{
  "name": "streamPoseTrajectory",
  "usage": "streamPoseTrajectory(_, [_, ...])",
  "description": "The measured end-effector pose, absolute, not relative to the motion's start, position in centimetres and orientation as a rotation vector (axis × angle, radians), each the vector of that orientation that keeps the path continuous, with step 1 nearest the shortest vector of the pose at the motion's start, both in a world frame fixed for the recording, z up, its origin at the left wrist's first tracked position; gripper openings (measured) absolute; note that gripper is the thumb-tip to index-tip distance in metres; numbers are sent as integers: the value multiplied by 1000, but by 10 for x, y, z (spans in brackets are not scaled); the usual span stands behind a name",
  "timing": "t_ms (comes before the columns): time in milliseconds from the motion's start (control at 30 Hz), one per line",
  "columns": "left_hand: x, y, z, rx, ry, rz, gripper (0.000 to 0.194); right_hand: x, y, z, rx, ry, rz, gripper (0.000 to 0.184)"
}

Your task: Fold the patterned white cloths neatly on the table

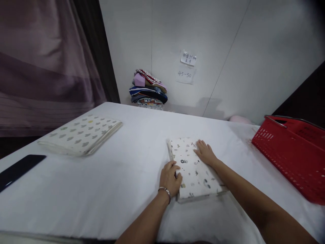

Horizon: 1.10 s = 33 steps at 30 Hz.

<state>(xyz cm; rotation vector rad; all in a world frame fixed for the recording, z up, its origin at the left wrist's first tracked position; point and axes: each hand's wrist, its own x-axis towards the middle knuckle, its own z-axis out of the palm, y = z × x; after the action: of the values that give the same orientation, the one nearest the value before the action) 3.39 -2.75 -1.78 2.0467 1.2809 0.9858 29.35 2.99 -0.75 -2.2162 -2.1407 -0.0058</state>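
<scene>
A folded white cloth (193, 183) with small grey and dark printed figures lies flat on the white-covered table (122, 189), right of the middle. At its left edge, my left hand (170, 179), with a bracelet at the wrist, has its fingers curled over the border and closed on the layers. My right hand (205, 153) rests flat on the far right part of the same cloth, fingers stretched out. What lies under my left palm is hidden.
To the left lie another folded cloth (81, 134) with grey mushroom-like prints and a dark flat device (19, 169). A red plastic basket (291, 156) stands at the right edge. Folded fabrics (148, 89) are piled by the wall, near two paper notes (186, 74).
</scene>
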Motion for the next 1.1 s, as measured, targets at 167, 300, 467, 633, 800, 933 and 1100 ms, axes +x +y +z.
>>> streamPoseTrajectory(167, [36, -27, -19, 2050, 1301, 988, 24, 295, 31, -17, -2203, -2182, 64, 61])
streamPoseTrajectory(300, [36, -26, -20, 2039, 1305, 1000, 23, 293, 30, -6, -2207, -2173, 96, 60])
streamPoseTrajectory(467, [36, -24, -23, 2032, 1279, 1033, 22, 273, -9, 0, -2140, -2189, 162, 60])
streamPoseTrajectory(633, [37, -24, -22, 2035, 1294, 1032, 21, 251, -48, -9, -2048, -2237, 156, 63])
streamPoseTrajectory(800, [38, -24, -21, 2041, 1314, 1021, 21, 237, -64, -1, -2014, -2236, 130, 63])
streamPoseTrajectory(933, [37, -23, -21, 2066, 1307, 1024, 21, 221, -83, 2, -1953, -2311, 140, 62])
streamPoseTrajectory(1100, [37, -23, -20, 2058, 1305, 1021, 21, 208, -104, 1, -1918, -2317, 210, 60])
